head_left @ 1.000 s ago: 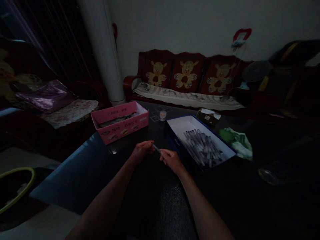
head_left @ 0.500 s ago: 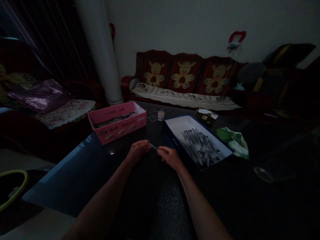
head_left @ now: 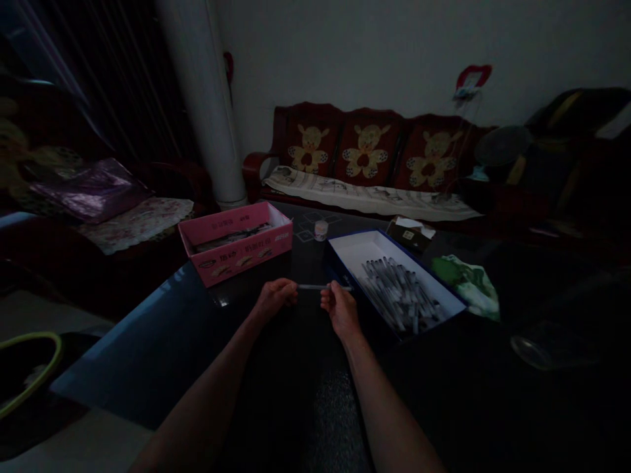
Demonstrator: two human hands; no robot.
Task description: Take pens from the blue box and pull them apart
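A slim greyish pen (head_left: 311, 287) stretches level between my two hands above the dark table (head_left: 296, 368). My left hand (head_left: 277, 297) is closed on its left end. Fingers of my right hand (head_left: 340, 307) pinch it farther right, and a thin tip sticks out past them. Whether it is one piece or two is too dim to tell. Just right of my right hand, a blue-rimmed white box (head_left: 352, 246) holds many similar pens (head_left: 399, 289). Beyond my left hand stands a pink carton (head_left: 241, 259) with dark thin items inside, partly hidden by its front wall.
A small white tub (head_left: 321, 230) stands between the boxes. Behind and right of the blue box are a dark box with papers (head_left: 410, 234), a green-and-white plastic bag (head_left: 468, 284) and a clear container (head_left: 535, 351). A yellow-rimmed bin (head_left: 56, 355) is at lower left.
My right hand has moved right and turned more upright, and more of the pen shows between the hands. The pen has gone from slanted to level. The view has shifted slightly.
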